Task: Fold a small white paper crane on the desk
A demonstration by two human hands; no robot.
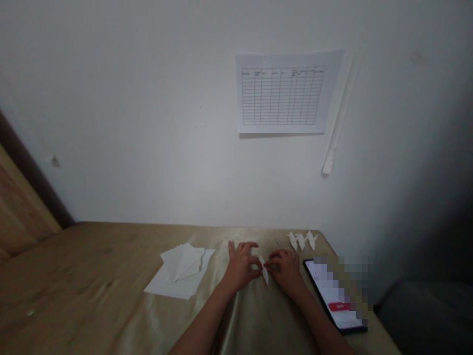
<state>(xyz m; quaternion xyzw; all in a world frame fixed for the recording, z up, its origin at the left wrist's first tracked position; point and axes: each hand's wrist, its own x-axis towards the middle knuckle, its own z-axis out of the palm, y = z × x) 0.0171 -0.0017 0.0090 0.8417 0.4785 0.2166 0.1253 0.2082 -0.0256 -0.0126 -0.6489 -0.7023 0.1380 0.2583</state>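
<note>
Between my hands, a small piece of folded white paper (pixel 264 272) stands as a narrow pointed diamond just above the table. My left hand (pixel 242 266) pinches its left side with thumb and index finger, the other fingers spread away. From the right, my right hand (pixel 286 268) grips the same paper by its fingertips, the remaining fingers curled. Beyond my right hand, 3 small folded white paper cranes (pixel 301 241) stand in a row near the table's back right corner. To the left lies a loose stack of white paper sheets (pixel 173 283), with some folded pieces on top.
A phone (pixel 334 296) with its screen lit lies at the right table edge, partly pixelated. The table (pixel 92 286) has a shiny tan cover and meets a white wall (pixel 148 123). A printed grid sheet (pixel 283 93) hangs there. A wooden panel (pixel 22 207) is at far left.
</note>
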